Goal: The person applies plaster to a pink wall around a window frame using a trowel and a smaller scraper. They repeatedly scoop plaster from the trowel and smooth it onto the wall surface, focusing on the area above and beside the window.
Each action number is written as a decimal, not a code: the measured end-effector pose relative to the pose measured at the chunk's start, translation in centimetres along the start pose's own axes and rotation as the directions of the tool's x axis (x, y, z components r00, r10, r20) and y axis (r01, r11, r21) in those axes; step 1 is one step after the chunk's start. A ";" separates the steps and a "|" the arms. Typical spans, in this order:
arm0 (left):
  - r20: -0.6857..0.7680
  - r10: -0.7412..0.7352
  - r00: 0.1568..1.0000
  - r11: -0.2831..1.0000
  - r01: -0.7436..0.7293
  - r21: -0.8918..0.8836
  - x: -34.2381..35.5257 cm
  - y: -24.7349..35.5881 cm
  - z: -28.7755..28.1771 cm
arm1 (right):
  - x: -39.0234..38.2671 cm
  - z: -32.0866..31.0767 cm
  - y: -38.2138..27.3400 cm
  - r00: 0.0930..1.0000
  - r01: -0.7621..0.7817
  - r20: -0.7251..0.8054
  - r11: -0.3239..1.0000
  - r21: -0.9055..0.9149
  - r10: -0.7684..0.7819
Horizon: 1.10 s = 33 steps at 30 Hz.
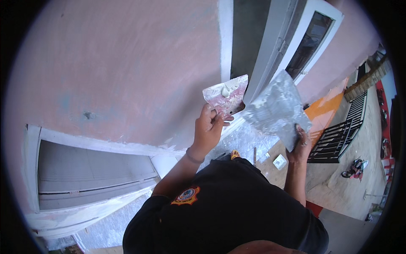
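Head view, looking steeply down from height along a building front.

The left hand (208, 127) is raised against the pink wall (127, 63). Its fingers are curled shut around the lower edge of a small scraper (226, 98), a flat, roughly square blade stained pink and white. The blade is tilted face-up and carries a lump of white filler (229, 89) near its upper edge; holding it this flat appears meant to keep the filler from sliding off. The blade sits just beside the white trim strip (226, 38) that runs down the wall.

The right hand (301, 146) is lower and out to the right, well clear of the wall. Its fingers are closed on the bottom corner of a wide grey board (277, 109), crusted with dried filler. The board is angled up toward the scraper, their edges near but not touching, which reads as a supply surface kept within easy reach of the working blade.

The pink wall shows a small dark pit (89, 114) and pale smears above the white window frame (84, 146), lower left. A second window (308, 42) stands upper right. Far below lie a paved yard, a black railing (338, 135) and a parked motorbike (355, 168). The person's black shirt (228, 207) fills the lower centre.
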<state>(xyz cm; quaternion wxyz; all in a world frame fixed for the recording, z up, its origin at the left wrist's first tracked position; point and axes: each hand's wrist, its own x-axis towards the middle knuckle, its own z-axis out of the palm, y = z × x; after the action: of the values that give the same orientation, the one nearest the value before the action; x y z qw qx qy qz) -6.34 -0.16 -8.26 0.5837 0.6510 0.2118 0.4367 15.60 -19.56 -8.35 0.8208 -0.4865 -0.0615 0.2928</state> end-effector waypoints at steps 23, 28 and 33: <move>0.506 0.501 0.703 0.358 -0.700 0.618 7.0 4.2 -1.9 | 0.1 1.2 2.9 0.969 -0.242 0.133 0.903 0.354 0.208; 0.490 0.474 0.731 0.327 -0.663 0.673 7.2 3.7 -2.9 | 0.2 0.4 3.9 0.975 -0.220 0.108 0.904 0.367 0.194; 0.260 0.303 0.917 0.703 -0.399 0.589 6.5 2.9 -4.6 | 0.2 -0.2 4.0 0.997 -0.077 0.022 0.948 0.309 0.074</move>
<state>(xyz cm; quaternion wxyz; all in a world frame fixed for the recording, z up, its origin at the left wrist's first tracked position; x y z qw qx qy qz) -7.35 6.96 -3.68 0.2507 0.8661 0.1751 0.3954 14.20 -18.20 -11.80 0.8749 -0.3521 -0.0002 0.3326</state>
